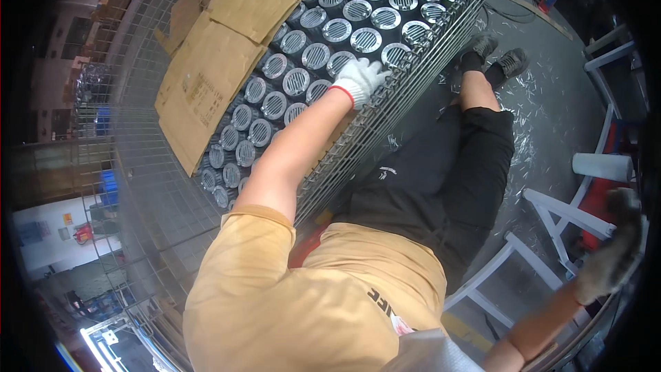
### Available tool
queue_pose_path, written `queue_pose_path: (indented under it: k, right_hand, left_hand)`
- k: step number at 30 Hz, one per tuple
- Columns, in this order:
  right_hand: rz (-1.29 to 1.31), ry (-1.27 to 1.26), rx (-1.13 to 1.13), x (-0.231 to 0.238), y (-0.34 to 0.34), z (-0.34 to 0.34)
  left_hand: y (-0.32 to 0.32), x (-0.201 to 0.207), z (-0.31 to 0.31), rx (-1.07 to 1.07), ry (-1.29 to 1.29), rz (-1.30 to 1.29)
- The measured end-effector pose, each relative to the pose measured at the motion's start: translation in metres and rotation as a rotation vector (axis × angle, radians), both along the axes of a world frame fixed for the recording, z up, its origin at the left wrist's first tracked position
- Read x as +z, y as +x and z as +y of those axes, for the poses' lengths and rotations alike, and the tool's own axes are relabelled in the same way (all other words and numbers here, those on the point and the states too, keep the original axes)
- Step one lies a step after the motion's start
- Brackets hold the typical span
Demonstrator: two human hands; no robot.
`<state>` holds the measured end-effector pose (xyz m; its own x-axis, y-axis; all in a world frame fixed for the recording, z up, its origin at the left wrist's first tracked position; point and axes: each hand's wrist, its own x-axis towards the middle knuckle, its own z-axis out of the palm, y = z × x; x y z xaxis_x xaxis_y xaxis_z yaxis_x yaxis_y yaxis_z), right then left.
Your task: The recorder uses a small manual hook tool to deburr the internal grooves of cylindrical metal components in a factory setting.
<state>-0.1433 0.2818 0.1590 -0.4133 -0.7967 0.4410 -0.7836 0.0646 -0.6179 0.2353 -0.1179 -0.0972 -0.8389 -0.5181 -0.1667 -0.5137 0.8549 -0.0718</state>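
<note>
Perhaps for balance, your left hand [361, 78] is at the wire cage [428, 55] rim, your right hand [611, 256] outside; I can't tell either grip.

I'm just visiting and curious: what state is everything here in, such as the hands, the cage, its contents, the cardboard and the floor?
Wire cage, loaded
Metal cylinders, packed close together, mostly slotted ends showing
Cardboard, bent and creased, partly covering the cylinders
Left hand, gloved, at the cage's edge; grip unclear
Right hand, gloved, blurred; grip unclear
Floor, littered with pale slivers
</note>
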Motion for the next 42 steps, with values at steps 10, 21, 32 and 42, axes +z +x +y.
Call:
queue_pose_path:
  k: [10,21,32,42]
  right_hand:
    - [-0.713,-0.234,-0.202,-0.151,0.141,0.027]
    - [-1.545,-0.204,0.291,-0.137,0.219,-0.044]
    - [-1.953,-0.043,0.409,-0.143,0.190,-0.062]
    - [-1.383,0.035,0.082,-0.111,0.197,-0.043]
  left_hand:
    - [0.044,0.051,0.038,0.235,0.179,-0.012]
    - [0.095,0.157,0.154,0.613,0.052,1.243]
    - [0.042,0.133,0.210,-0.335,0.562,1.122]
    - [-0.011,0.100,0.218,0.425,2.207,1.046]
